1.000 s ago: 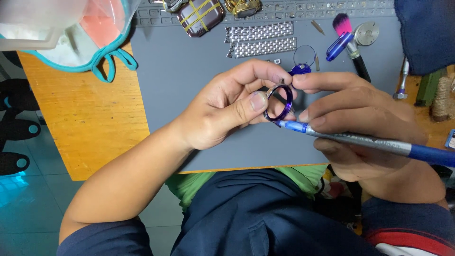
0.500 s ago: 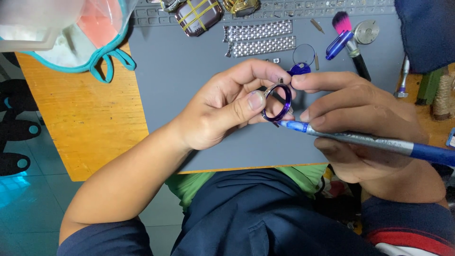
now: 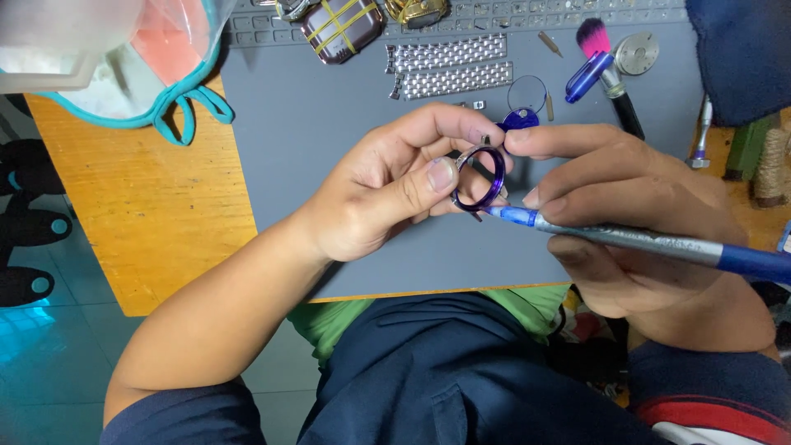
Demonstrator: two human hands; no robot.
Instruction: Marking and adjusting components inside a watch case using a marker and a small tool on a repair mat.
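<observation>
The left hand (image 3: 387, 194) is pinching the purple ring (image 3: 479, 177) steady above the grey mat (image 3: 329, 124); the right hand (image 3: 634, 206) is gripping a blue tool (image 3: 659, 243), its tip touching the ring's lower edge.

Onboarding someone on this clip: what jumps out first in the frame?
Dead centre, the left hand pinches a small purple ring over a grey mat, while the right hand brings the tip of a blue-and-silver pen tool to the ring's lower edge. Behind them on the mat lie two metal band strips and a pink-tipped brush. A teal-edged clear bag fills the top left corner.
</observation>
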